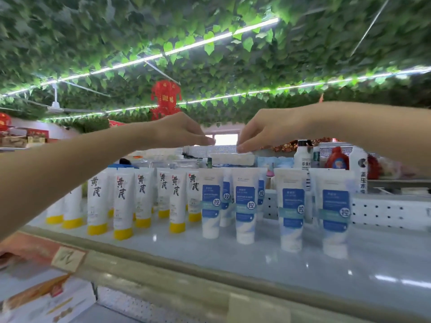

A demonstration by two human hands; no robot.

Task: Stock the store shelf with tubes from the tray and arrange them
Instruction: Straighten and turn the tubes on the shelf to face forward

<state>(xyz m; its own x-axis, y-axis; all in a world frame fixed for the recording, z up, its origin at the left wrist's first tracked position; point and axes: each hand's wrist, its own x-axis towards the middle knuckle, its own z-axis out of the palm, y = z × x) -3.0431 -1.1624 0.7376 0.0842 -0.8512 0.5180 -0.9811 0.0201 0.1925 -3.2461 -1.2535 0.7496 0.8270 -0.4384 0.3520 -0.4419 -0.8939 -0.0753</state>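
Note:
Several white tubes with yellow caps [123, 206] stand cap-down in rows on the left of the glossy shelf [256, 257]. To their right stand several white tubes with blue labels [245, 210], also cap-down. Both my hands hover above the back rows, fingertips facing each other. My left hand [179, 131] has its fingers drawn together with nothing visible in them. My right hand [268, 129] curls down, fingertips touching the top of a flat white pack [231, 158] behind the tubes. Whether it grips the pack is unclear. No tray is in view.
Behind the shelf stand bottles [302, 155] and a red-capped jug [337, 158]. A white perforated divider [387, 213] runs along the back right. The shelf's front rail carries a price label [67, 257]. Boxes [46, 301] sit on the lower shelf. Leafy decoration and light strips hang overhead.

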